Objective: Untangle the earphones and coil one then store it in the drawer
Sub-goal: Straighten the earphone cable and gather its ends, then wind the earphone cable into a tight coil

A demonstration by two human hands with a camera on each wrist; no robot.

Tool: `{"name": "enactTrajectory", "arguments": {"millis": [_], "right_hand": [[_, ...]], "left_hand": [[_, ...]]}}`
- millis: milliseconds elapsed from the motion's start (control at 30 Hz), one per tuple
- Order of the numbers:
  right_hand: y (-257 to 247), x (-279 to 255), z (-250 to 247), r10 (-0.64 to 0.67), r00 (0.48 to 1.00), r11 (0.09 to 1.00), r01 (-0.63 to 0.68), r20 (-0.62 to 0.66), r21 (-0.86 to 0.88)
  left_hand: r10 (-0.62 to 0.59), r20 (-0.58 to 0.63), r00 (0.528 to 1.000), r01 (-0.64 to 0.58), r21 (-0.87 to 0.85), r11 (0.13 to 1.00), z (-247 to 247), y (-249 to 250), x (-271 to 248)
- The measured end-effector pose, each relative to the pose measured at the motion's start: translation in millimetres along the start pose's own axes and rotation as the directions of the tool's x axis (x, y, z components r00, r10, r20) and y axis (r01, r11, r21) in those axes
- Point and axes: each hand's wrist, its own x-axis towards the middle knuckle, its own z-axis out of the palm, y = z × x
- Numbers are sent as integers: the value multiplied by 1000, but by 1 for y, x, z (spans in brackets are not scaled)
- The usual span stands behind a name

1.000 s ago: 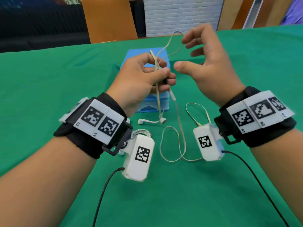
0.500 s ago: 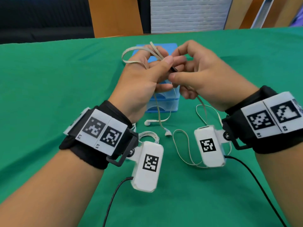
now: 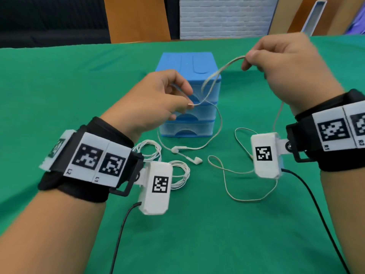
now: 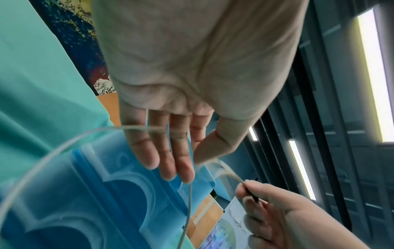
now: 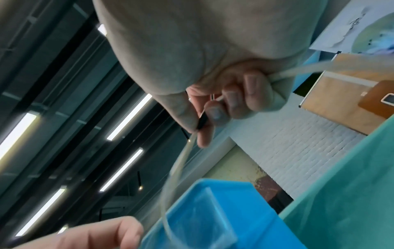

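Half a second ago both hands are bunched together over the blue drawer unit (image 3: 188,91), working one tangle of cable. Now they are drawn apart. The right hand (image 3: 286,70) is raised above and to the right of the unit, thumb and curled fingers pinching the beige earphone cable (image 3: 217,73), with a small dark piece of it gripped between thumb and fingertip in the right wrist view. The left hand (image 3: 154,99) sits lower, in front of the unit's left side, thumb and forefinger pinching the cable at another point while its other fingers stay nearly straight. Between the hands the cable runs in a doubled strand that crosses itself in front of the unit. This suggests the tangle is being pulled open, though it does not look fully free, and coiling has not begun.

From that crossing the cable drops to the green tablecloth (image 3: 59,91) in front of the unit, ending in two white earbuds (image 3: 187,155), with more loose loops lying to the right of them. A second, white earphone set (image 3: 164,163) lies coiled on the cloth in front of the unit's left corner.

The unit has three translucent drawers, all closed; no contents can be made out, and neither earphone is inside
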Motion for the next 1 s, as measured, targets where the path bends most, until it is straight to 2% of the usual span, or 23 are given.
{"name": "enactTrajectory", "arguments": {"millis": [100, 200, 267, 333, 367, 500, 633, 733, 833, 900, 1000], "right_hand": [[-6, 0, -11, -92, 996, 994, 91, -22, -53], [-21, -8, -10, -192, 966, 968, 216, 176, -129], [-30, -14, -4, -239, 908, 950, 292, 344, -109], [-33, -18, 3, -267, 868, 938, 335, 418, -95], [-33, -19, 5, -270, 868, 936, 339, 416, -99], [-30, -17, 5, -276, 915, 947, 311, 294, -76], [-28, -17, 7, -251, 944, 957, 275, 216, -90], [-20, -11, 2, -235, 972, 957, 233, 6, -172], [-11, -4, -15, -212, 956, 963, 169, -201, -212], [-5, -2, -24, -189, 955, 955, 125, -228, -267], [0, -2, -25, -115, 987, 931, 67, -114, -358]], "left_hand": [[15, -50, 999, -14, 21, 1000, -2, 6, -3], [127, -50, 991, -125, 32, 992, 2, 10, -4], [224, 27, 974, -225, 69, 972, 6, 15, -7], [291, 127, 948, -299, 52, 953, 11, 17, -7], [302, 142, 943, -310, 38, 950, 11, 16, -6], [279, 101, 955, -279, -16, 960, 11, 7, -2], [251, 124, 960, -231, -159, 960, 18, 1, -1], [234, 88, 968, -211, -215, 954, 16, 0, 1], [224, 40, 974, -207, -251, 946, 8, -2, 3], [229, 22, 973, -215, -268, 939, 6, -3, 4], [252, 6, 968, -239, -295, 925, 9, -3, 6]]}}
